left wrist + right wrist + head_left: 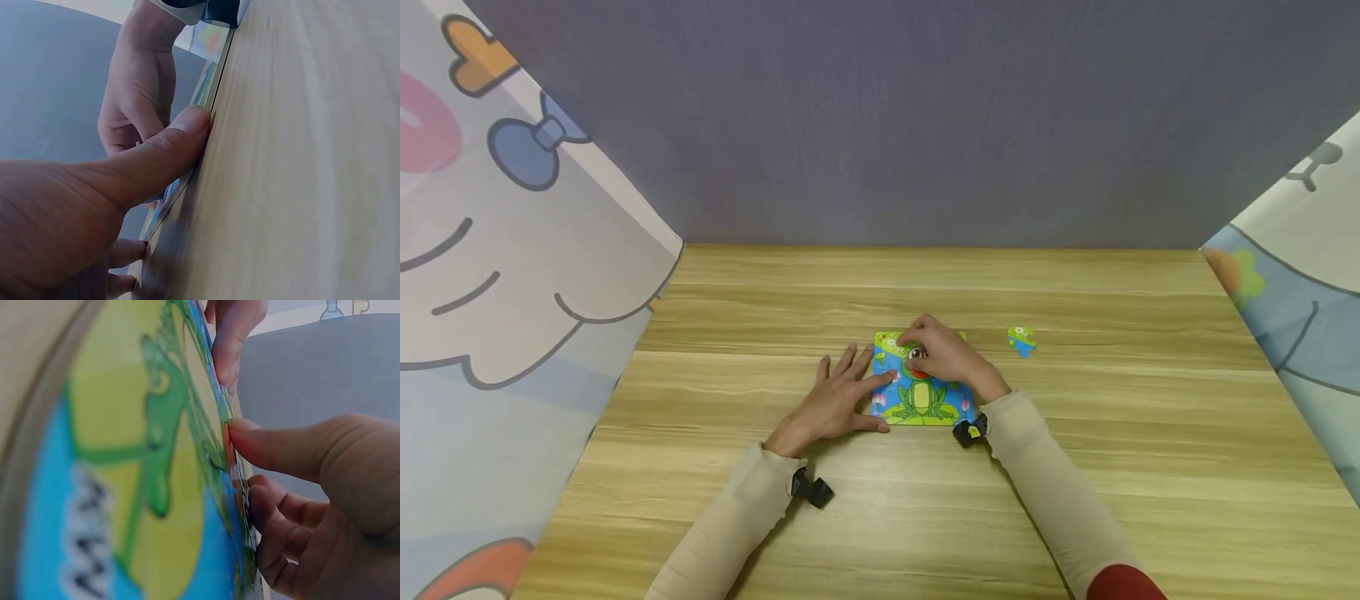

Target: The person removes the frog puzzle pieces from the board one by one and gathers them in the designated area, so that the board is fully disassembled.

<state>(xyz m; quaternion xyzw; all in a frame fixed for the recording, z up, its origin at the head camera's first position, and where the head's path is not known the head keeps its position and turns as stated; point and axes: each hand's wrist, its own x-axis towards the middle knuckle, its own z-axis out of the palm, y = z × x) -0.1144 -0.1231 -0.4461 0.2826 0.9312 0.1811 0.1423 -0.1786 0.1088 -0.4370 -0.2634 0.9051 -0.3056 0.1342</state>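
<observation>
A frog jigsaw puzzle [921,400] lies on the wooden table, showing a green frog on a leaf against blue. My left hand [831,402] rests at its left side, fingers spread, with the thumb along the near corner and the index fingertip over the picture. Over the frog's face, my right hand [951,354] bends its thumb and fingers around a puzzle piece [915,354] with the frog's eye, pinching it close to the puzzle surface. In the right wrist view, the right thumb [275,447] touches near the red mouth. The right hand hides the puzzle's upper right part.
One loose puzzle piece [1021,340], green and blue with white flowers, lies on the table [1112,417] right of the puzzle. A grey panel [925,125] stands behind the table. Cartoon-printed walls [512,250] flank both sides. Each wrist wears a small black camera.
</observation>
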